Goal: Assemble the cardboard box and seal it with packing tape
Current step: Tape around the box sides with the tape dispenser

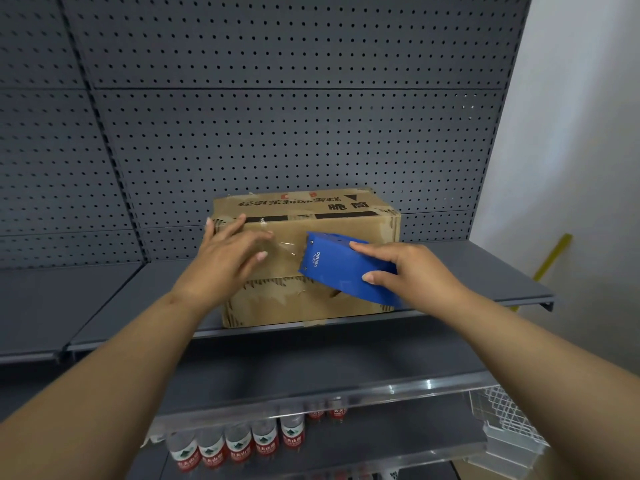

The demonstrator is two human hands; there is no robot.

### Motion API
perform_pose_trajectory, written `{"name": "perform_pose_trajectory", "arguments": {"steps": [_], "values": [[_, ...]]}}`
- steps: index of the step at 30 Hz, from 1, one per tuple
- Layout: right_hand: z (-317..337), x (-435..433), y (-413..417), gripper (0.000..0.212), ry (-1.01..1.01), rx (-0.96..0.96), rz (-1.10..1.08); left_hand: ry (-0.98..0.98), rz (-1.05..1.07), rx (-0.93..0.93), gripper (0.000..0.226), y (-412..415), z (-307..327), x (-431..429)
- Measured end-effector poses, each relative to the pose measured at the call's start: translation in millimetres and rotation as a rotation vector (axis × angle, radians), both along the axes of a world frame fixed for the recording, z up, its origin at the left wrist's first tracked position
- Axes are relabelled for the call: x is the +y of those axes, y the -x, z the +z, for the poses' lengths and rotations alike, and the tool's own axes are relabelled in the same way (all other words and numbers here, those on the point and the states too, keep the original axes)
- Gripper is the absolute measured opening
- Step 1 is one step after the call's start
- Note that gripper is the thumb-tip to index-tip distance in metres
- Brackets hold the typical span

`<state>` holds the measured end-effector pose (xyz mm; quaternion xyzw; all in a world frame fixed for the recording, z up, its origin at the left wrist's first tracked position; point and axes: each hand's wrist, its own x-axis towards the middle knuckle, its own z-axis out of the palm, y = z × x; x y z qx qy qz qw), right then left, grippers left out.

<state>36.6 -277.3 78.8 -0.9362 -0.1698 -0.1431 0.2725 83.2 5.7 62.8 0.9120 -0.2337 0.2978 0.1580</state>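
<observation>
left hand (228, 258) flat on box (304, 299) | right hand (412, 271) grips dispenser (343, 271)

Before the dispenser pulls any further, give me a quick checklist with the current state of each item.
1. Box flaps closed: ok.
2. Left hand pressing on box: ok, flat on the near top.
3. Right hand gripping dispenser: ok.
4. Tape stretched from dispenser to left hand: ok, clear film visible.
5. Tape centred on seam: cannot tell, hands cover it.
6. Box seated on shelf: ok, near the front edge.
</observation>
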Motion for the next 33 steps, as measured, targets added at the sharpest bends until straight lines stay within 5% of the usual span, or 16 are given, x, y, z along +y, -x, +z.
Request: {"name": "perform_pose_trajectory", "arguments": {"steps": [6,14,20,33], "values": [[1.2,2.5,1.3,0.051,0.013,-0.008,-0.009,0.286,-0.003,0.034,0.026,11.3,-13.2,-12.4],[-3.7,9.7,4.7,0.051,0.089,-0.048,-0.016,0.741,0.299,0.061,0.022,26.3,-53.0,-40.9],[-6.4,13.5,5.8,0.051,0.148,-0.038,-0.021,1.136,0.177,0.169,0.019,36.5,-62.8,-54.1],[-5.0,32.9,6.1,0.051,0.223,-0.028,-0.022,1.080,0.214,0.217,0.028,30.8,-75.1,-35.5]]}}
